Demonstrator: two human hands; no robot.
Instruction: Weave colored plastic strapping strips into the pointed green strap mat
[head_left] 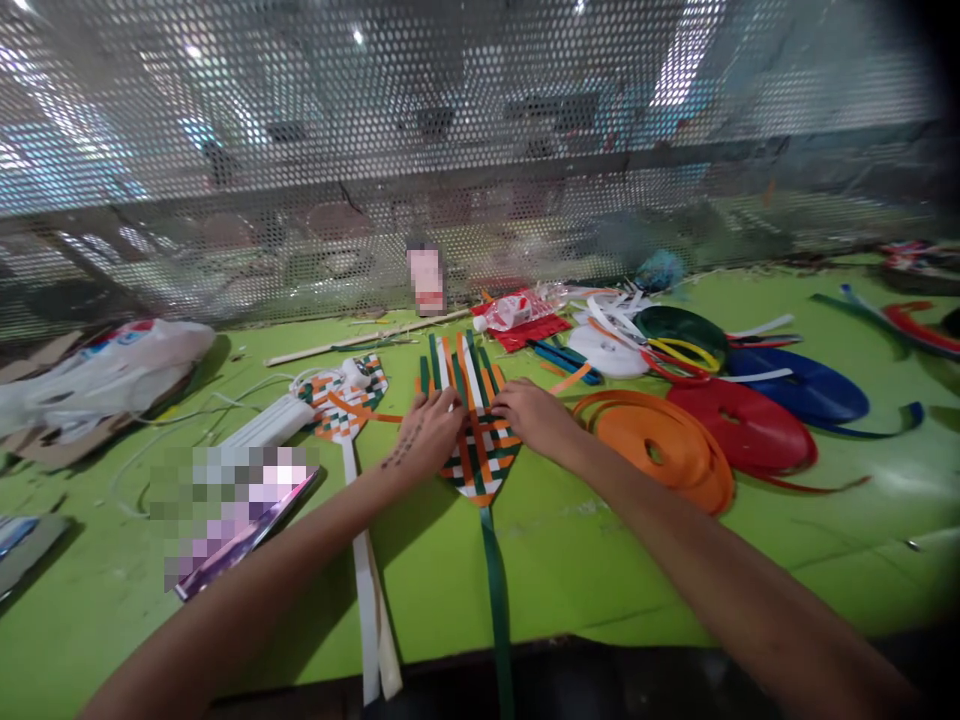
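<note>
A woven piece of orange, green and white strips (pixel 480 462) lies on the green table, its rounded end toward me and loose strip ends pointing away. My left hand (pixel 433 432) rests on its left side, fingers closed on the strips. On the right side, my right hand (pixel 534 412) has its bent fingers pressed together at the weave's edge. An orange strip (pixel 379 415) runs out to the left from under my left hand, and another orange end (pixel 574 377) sticks out beyond my right hand. A green strip (pixel 493 590) hangs from the rounded end over the table's front edge.
A second woven piece (pixel 343 400) lies left, beside a white power strip (pixel 262 435) and a pixelated flat item (pixel 247 520). Coils of orange (pixel 656 450), red (pixel 739 425) and blue strip (pixel 802 385) lie right. A perforated metal screen (pixel 480 130) stands behind the table (pixel 637 600).
</note>
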